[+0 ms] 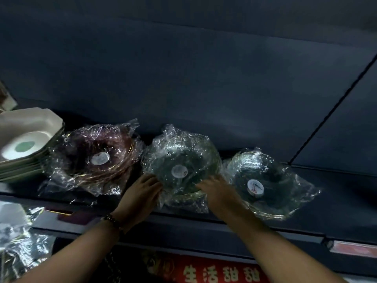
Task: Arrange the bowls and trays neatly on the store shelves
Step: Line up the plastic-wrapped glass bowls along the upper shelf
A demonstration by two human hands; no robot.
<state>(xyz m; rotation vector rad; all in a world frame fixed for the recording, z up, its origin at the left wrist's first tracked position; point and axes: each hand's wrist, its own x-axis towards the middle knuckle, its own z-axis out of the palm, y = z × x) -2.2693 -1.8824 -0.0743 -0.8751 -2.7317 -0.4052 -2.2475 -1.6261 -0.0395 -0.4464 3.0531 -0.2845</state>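
Three glass bowl stacks wrapped in clear plastic stand in a row on the dark shelf. The purple stack is on the left, a greenish one in the middle and another greenish one on the right. My left hand presses against the middle stack's left front side with its fingers fairly straight. My right hand lies on that stack's right front side, fingers stretched along the wrap. Each stack carries a round white label.
A pile of cream octagonal trays with a green sticker sits at the shelf's far left. More plastic-wrapped ware shows at the lower left. A red sign with yellow characters runs below the shelf edge. The dark back wall rises behind the bowls.
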